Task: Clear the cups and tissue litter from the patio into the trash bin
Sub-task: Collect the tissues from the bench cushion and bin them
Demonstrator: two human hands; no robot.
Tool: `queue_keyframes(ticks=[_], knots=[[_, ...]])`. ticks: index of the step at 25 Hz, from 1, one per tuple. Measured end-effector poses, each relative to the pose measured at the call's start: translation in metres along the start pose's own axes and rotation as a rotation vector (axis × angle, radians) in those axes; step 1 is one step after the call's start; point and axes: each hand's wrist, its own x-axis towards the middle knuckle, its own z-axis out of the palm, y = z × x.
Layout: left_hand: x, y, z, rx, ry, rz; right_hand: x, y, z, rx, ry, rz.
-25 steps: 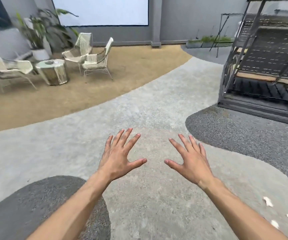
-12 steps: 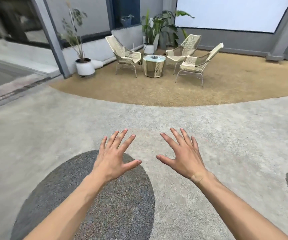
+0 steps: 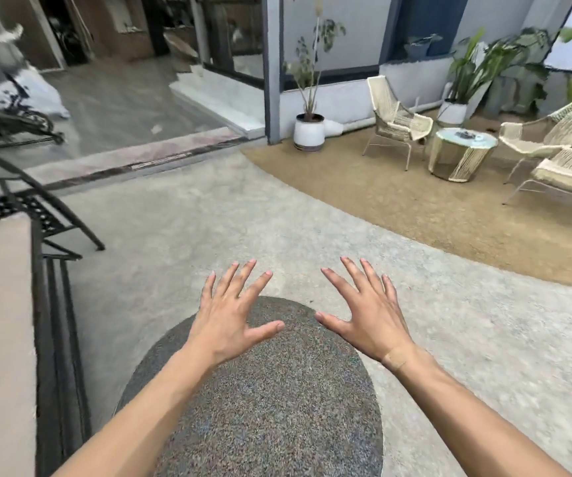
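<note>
Two bare hands are held out palms down above a dark pebbled oval [image 3: 271, 401] set in the concrete patio floor [image 3: 484, 339]. The left hand [image 3: 229, 321] and the right hand [image 3: 367, 321] are empty, each grip apart with fingers straight and spread. At the sandy area's far right, woven chairs [image 3: 398, 122] are grouped around a small round table [image 3: 463, 153]; small objects are seen on its top, too blurred to identify. A potted plant [image 3: 308, 132] stands beside a grey post.

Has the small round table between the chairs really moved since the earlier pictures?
No. The round table sits beside the same chairs; only the camera turned left.
</note>
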Motion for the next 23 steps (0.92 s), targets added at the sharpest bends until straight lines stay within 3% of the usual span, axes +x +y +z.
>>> queue_keyframes(ticks=[15, 23], knots=[[0.102, -0.102, 0.013, 0.113, 0.085, -0.565, 0.272, -0.016, 0.085, 0.097, -0.187, -0.537], [0.089, -0.176, 0.004, 0.155, 0.133, -0.871, 0.373, -0.094, 0.145, 0.145, -0.272, -0.8]])
